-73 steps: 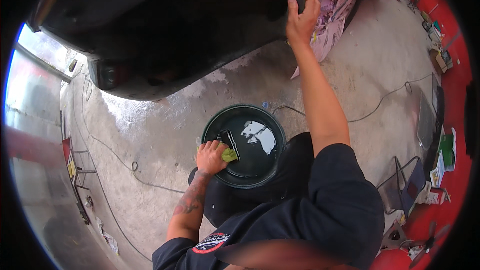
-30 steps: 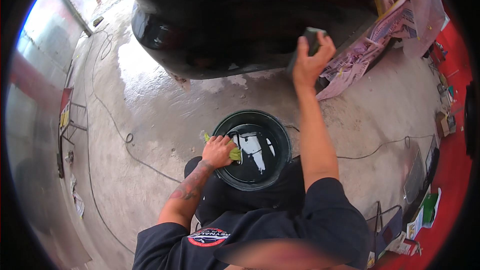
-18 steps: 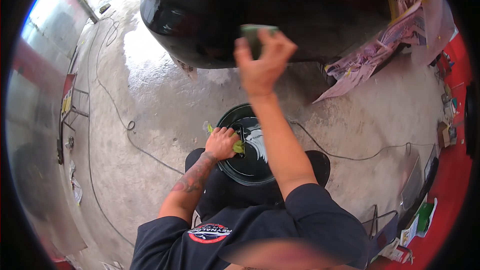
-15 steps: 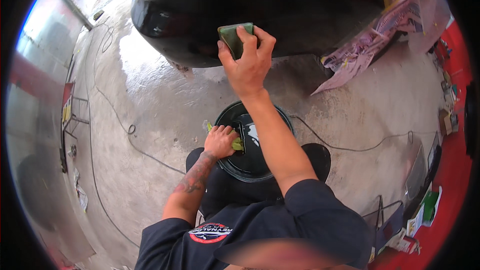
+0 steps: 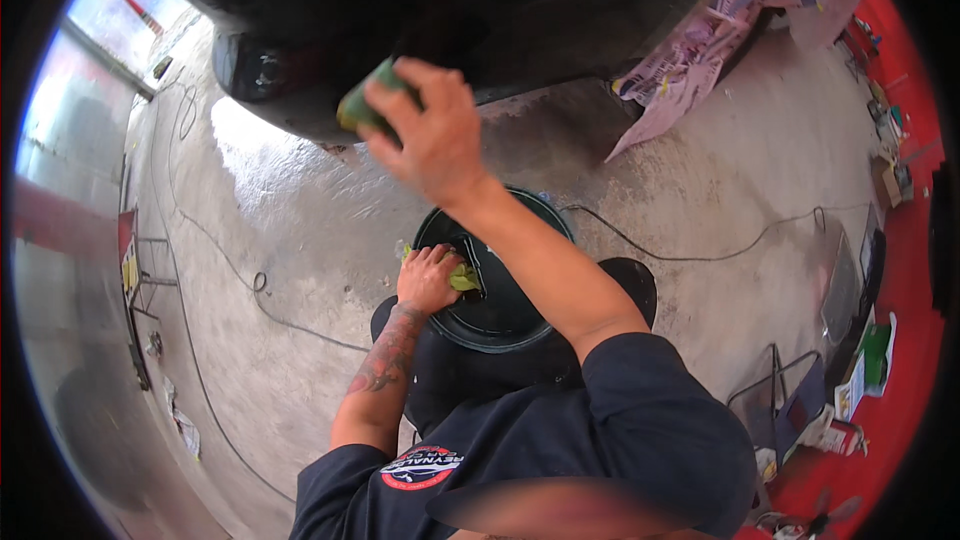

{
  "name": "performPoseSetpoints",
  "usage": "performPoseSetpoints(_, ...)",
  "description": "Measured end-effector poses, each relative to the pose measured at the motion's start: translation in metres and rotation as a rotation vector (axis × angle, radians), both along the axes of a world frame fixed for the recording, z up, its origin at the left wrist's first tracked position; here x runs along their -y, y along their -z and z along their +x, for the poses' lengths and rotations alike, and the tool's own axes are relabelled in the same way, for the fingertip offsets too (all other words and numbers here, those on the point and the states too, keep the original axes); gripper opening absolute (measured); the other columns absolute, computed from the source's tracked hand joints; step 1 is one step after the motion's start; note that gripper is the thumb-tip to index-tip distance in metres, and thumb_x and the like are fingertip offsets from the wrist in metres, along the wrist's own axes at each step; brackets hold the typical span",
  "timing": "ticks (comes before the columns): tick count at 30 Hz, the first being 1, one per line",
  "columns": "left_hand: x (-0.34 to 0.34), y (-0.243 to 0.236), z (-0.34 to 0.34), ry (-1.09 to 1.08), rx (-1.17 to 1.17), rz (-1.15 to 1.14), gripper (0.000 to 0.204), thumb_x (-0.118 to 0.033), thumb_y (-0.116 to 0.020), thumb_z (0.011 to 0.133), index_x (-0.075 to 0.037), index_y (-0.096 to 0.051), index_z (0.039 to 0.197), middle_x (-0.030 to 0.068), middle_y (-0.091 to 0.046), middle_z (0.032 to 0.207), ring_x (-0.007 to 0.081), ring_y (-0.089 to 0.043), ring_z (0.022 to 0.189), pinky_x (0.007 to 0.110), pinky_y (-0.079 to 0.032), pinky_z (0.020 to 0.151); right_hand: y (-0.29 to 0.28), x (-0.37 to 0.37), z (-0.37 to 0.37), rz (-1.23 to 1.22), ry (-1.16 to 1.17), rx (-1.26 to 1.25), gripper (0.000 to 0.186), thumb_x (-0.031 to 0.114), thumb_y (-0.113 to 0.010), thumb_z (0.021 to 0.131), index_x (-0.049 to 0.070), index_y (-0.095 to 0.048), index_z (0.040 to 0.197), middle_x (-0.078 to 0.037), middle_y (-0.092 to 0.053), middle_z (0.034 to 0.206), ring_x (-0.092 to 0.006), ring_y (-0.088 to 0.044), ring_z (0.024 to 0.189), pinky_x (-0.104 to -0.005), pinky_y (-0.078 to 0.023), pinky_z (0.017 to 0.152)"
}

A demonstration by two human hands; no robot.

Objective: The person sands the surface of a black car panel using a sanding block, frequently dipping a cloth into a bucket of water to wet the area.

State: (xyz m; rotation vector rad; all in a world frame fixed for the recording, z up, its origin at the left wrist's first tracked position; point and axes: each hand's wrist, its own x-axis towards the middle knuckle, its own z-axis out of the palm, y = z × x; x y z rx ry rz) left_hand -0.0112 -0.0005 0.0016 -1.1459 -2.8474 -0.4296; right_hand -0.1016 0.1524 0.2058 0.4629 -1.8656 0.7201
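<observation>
My right hand, slightly blurred, is closed around a green sanding block with a yellowish edge. The block is against or just off the lower part of a glossy black car bumper; I cannot tell whether they touch. My left hand is at the left side of a dark round bucket between my knees. Its fingers are curled over a crumpled yellow-green cloth at the rim. My right forearm crosses over part of the bucket.
Pinkish printed masking paper hangs off the right of the car. A thin cable loops over the concrete floor at left, another runs right. Wet floor shines under the bumper. A metal stand is at far left; clutter lines the red right side.
My right hand has swept left along the bumper with the sanding block, which is now tilted. My left hand keeps its place at the bucket. The whole view has shifted slightly.
</observation>
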Motion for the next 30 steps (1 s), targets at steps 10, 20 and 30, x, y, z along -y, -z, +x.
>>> performPoseSetpoints(10, 0.002, -0.002, -0.008, -0.215, 0.185, 0.446, 0.12, -0.03, -0.089, 0.066, -0.009, -0.022, 0.163, 0.0077, -0.075, 0.106, 0.0338, -0.071, 0.094, 0.045, -0.055, 0.084, 0.16, -0.057, 0.044, -0.178, -0.253, 1.4, 0.05, 0.038, -0.08, 0.081, 0.005, -0.07, 0.118, -0.019, -0.072, 0.11, -0.0343, -0.069, 0.105, -0.0415, -0.054, 0.09)
performPoseSetpoints(20, -0.003, -0.003, -0.006, -0.323, 0.294, 0.595, 0.105, -0.027, -0.091, 0.066, -0.022, -0.037, 0.156, 0.0081, -0.073, 0.105, 0.0354, -0.071, 0.098, 0.044, -0.055, 0.085, 0.162, -0.047, 0.045, -0.468, -0.565, 1.784, 0.067, 0.062, -0.051, 0.101, 0.002, -0.071, 0.124, -0.02, -0.07, 0.121, -0.0278, -0.067, 0.103, -0.0403, -0.052, 0.089)
performPoseSetpoints(30, -0.002, 0.003, -0.008, -0.334, 0.263, 0.591, 0.084, -0.028, -0.093, 0.066, -0.019, -0.053, 0.139, 0.0104, -0.074, 0.107, 0.0356, -0.072, 0.101, 0.043, -0.057, 0.087, 0.163, -0.061, 0.03, -0.383, -0.646, 1.888, 0.036, 0.024, -0.06, 0.092, 0.012, -0.072, 0.124, -0.006, -0.069, 0.106, -0.0186, -0.061, 0.091, -0.0398, -0.049, 0.079)
